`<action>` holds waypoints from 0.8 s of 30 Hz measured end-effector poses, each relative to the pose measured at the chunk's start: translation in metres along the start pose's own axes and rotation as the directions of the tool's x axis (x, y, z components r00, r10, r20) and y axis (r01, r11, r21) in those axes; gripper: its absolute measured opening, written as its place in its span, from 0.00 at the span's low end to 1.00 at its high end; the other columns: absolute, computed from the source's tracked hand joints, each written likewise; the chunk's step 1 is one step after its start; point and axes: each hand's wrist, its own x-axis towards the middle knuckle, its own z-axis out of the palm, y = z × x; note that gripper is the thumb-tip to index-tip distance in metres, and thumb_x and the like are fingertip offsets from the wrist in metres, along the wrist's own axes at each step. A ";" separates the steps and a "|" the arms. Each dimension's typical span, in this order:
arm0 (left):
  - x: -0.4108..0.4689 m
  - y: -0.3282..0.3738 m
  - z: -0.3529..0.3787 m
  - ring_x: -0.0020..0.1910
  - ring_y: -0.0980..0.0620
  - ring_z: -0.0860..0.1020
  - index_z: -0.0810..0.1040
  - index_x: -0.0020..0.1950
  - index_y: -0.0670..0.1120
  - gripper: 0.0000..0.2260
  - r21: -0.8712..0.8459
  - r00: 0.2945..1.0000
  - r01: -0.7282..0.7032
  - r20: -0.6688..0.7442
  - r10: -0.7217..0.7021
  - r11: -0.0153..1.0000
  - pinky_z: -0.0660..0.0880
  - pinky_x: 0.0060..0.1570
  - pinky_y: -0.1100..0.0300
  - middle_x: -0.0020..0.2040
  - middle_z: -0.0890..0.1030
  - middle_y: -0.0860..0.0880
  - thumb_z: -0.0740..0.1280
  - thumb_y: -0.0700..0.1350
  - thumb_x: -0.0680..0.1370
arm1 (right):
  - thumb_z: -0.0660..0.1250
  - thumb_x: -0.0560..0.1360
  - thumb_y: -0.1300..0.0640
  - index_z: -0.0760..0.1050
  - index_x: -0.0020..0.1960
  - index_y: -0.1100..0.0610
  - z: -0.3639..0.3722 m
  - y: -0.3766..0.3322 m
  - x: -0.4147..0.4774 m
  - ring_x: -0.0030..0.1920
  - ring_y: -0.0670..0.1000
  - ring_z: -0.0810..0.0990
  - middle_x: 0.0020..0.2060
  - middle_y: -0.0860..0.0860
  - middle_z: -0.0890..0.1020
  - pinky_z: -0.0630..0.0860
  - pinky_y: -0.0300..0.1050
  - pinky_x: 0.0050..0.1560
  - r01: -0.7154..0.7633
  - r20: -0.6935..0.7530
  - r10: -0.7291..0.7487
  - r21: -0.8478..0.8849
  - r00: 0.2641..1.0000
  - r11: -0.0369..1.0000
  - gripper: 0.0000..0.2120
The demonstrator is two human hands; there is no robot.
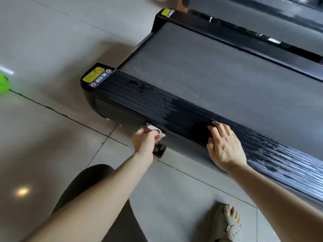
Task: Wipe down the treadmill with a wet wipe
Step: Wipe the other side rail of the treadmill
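Note:
The treadmill [218, 70] lies low on the tiled floor, with a grey belt and black ribbed side rails. Its near rail [157, 105] shows darker wet streaks. My left hand [146, 141] grips a crumpled white wet wipe [155, 129] and holds it against the outer side face of the near rail, close to the rear end cap. My right hand [225, 147] rests flat on top of the near rail with its fingers spread, further right. A yellow warning sticker [93, 75] marks the rear corner cap.
A second dark machine [262, 13] stands beyond the far rail. A green object [3, 82] sits at the left edge on the floor. My knee [97, 198] and my sandalled foot [227, 222] are on the tiles by the near rail. A small dark foot pad [159, 151] shows under my left wrist.

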 end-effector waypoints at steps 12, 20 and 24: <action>-0.043 -0.054 0.041 0.42 0.44 0.86 0.84 0.35 0.45 0.05 0.270 0.987 -0.062 0.160 0.019 0.961 0.83 0.52 0.44 0.35 0.86 0.49 0.74 0.35 0.65 | 0.56 0.77 0.54 0.74 0.67 0.62 0.000 0.001 -0.001 0.64 0.62 0.73 0.66 0.60 0.75 0.72 0.56 0.66 0.018 -0.011 -0.018 -0.001 1.000 1.000 0.22; 0.023 0.032 -0.025 0.40 0.51 0.80 0.78 0.49 0.48 0.06 0.618 0.735 -0.618 0.234 0.636 0.487 0.80 0.42 0.51 0.41 0.82 0.52 0.65 0.49 0.81 | 0.56 0.77 0.54 0.75 0.66 0.63 0.001 0.001 0.000 0.64 0.62 0.74 0.65 0.60 0.76 0.72 0.57 0.66 0.031 -0.029 -0.031 0.001 0.999 1.000 0.22; 0.020 0.019 -0.021 0.40 0.55 0.73 0.84 0.55 0.42 0.09 0.614 0.429 -0.788 0.509 0.746 0.035 0.73 0.40 0.66 0.46 0.78 0.50 0.66 0.37 0.79 | 0.56 0.77 0.54 0.75 0.66 0.63 0.001 0.001 0.000 0.64 0.62 0.73 0.65 0.60 0.76 0.72 0.57 0.66 0.029 -0.023 -0.029 0.001 0.999 1.000 0.22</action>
